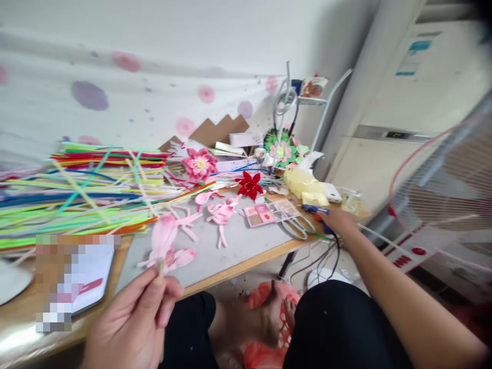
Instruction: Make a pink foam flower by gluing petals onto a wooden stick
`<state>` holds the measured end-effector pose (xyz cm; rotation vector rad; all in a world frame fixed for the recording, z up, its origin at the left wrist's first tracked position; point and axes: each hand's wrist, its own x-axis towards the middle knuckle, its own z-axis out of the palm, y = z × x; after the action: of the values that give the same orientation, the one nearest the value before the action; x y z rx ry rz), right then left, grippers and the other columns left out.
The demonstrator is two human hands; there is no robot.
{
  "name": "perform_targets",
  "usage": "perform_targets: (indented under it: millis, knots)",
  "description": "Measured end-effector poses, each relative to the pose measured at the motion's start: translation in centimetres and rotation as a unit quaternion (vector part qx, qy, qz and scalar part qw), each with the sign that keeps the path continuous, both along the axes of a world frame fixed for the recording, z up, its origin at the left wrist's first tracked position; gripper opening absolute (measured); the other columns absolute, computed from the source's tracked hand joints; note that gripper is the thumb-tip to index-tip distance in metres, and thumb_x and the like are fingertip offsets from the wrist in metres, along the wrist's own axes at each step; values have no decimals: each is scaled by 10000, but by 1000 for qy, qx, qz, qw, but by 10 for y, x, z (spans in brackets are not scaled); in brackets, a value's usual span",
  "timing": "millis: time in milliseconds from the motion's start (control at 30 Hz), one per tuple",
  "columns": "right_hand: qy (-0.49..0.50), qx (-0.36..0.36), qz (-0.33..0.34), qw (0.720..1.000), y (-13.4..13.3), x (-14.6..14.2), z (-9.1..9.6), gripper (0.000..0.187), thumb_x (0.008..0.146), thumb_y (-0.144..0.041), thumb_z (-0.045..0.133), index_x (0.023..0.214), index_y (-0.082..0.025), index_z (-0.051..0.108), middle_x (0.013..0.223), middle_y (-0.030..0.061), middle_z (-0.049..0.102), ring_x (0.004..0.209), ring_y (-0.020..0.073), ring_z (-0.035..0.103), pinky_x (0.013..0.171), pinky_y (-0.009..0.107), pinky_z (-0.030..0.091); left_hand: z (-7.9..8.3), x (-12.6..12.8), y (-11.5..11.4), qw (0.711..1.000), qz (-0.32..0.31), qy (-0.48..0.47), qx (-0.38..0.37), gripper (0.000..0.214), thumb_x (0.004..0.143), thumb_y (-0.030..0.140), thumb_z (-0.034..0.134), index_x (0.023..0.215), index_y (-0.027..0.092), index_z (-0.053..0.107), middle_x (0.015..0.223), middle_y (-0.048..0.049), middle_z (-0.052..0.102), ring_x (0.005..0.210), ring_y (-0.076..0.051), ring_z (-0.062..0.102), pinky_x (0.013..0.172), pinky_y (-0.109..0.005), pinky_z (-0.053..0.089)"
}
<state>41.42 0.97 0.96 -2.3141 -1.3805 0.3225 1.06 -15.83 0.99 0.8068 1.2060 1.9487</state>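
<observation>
My left hand (pixel 134 307) pinches a thin pale stem (pixel 160 265) between thumb and fingers near the table's front edge. Just beyond its tip lie pink fuzzy petals (pixel 164 237); whether they join the stem I cannot tell. To the right, my right hand (pixel 340 224) is closed on a blue glue gun (pixel 315 209) at the table's right end, its grip mostly hidden by the fingers. Scissors (pixel 298 227) and a palette with pink squares (pixel 265 212) lie left of the glue gun. More pink petals (pixel 222 211) rest mid-table.
Bundles of coloured pipe cleaners (pixel 88 189) cover the table's left side. A phone (pixel 92 282) stands at front left. Behind are a pink flower (pixel 200 164), a red flower (pixel 249 185) and a green-pink flower (pixel 282 149). A fan (pixel 449 184) stands at right; cables hang below the table.
</observation>
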Motion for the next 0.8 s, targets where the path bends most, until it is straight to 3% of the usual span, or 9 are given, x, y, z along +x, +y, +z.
perform_targets:
  millis: [100,167,233,300,367,400,500,633,800]
  knots:
    - [-72,41,71,994,-6,-30,13,352,864,-330,517,947,-16,653,1112,293,563,1083,414,500,873,538,375,6,-9,-1,1000,4,-4,29,214,624,241,770,811,186,680,590,-21,663,463,-94,501,372,-187,315]
    - [-86,78,168,979,-10,-67,21,321,872,-295,486,1016,-59,649,1123,236,583,1084,372,515,902,484,371,9,-17,-2,999,20,0,40,202,646,231,754,827,178,683,619,-27,676,449,-79,490,379,-185,311]
    - [-74,92,301,946,-20,-115,25,262,862,-285,514,1048,-165,655,1097,108,629,1033,252,567,905,341,406,11,-23,-3,999,30,-3,45,198,660,227,744,840,172,683,644,-32,683,458,-76,497,384,-182,308]
    - [-54,81,451,887,-32,-169,25,209,825,-308,588,1006,-256,677,1058,16,652,982,174,591,890,250,422,13,-27,-6,999,30,-12,44,197,668,224,739,848,168,681,661,-38,687,477,-81,511,384,-177,303]
    - [-41,93,636,765,-45,-221,20,250,860,-259,543,1071,-186,655,1088,78,636,1023,192,572,923,289,409,13,-30,-9,999,23,-18,42,180,677,218,734,841,165,680,667,-41,686,481,-78,510,384,-172,299]
    - [-44,96,665,739,-49,-244,15,273,861,-244,541,1108,-175,636,1112,93,621,1043,194,559,931,290,403,13,-31,-11,999,18,-20,41,169,682,214,731,835,165,678,660,-39,681,483,-78,510,384,-170,298]
    - [-50,93,656,747,-56,-294,-2,286,847,-281,563,1093,-150,627,1070,130,625,1013,234,565,881,329,420,13,-33,-17,999,7,-23,31,160,698,209,719,844,160,676,627,-35,662,477,-77,497,388,-168,295]
    - [-42,93,609,787,-55,-318,-18,329,810,-307,605,1049,-81,607,882,156,647,843,263,596,707,339,443,12,-37,-21,999,7,-38,14,191,703,230,715,868,149,664,618,-38,660,434,-59,453,388,-168,283]
    - [-3,94,669,738,-57,-298,6,59,761,-141,634,812,-163,655,750,32,631,709,146,571,668,234,420,12,-40,-19,999,-19,-43,-7,199,734,258,688,893,140,663,563,-21,628,400,-35,391,398,-163,256]
